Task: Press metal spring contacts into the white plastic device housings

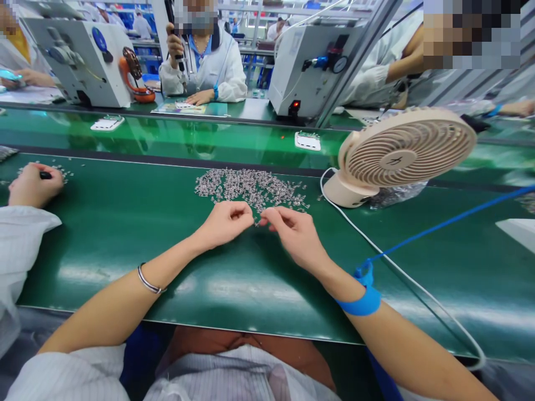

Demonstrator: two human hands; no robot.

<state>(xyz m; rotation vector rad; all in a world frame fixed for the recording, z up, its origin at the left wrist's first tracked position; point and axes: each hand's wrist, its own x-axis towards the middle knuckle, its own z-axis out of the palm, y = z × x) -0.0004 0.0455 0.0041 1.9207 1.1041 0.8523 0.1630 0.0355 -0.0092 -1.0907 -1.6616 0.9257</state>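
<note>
— Where our fingertips meet at the near edge of the pile of small metal parts [253, 188], what do we have?

— Our left hand [223, 223] is curled, its grip pinched shut on something too small to tell. Our right hand [292, 231] faces it, fingertips closed at a tiny piece just between the two hands.

— And the pile?

— Spread on the green table [125, 234], touching our fingertips on its near side.

— Round about?

— We wear a blue wrist strap [363, 301] with its blue cord [451, 221] running right. A beige fan [401, 153] stands just right of the pile. A co-worker's hand [31, 185] rests at the far left, holding something dark.
</note>
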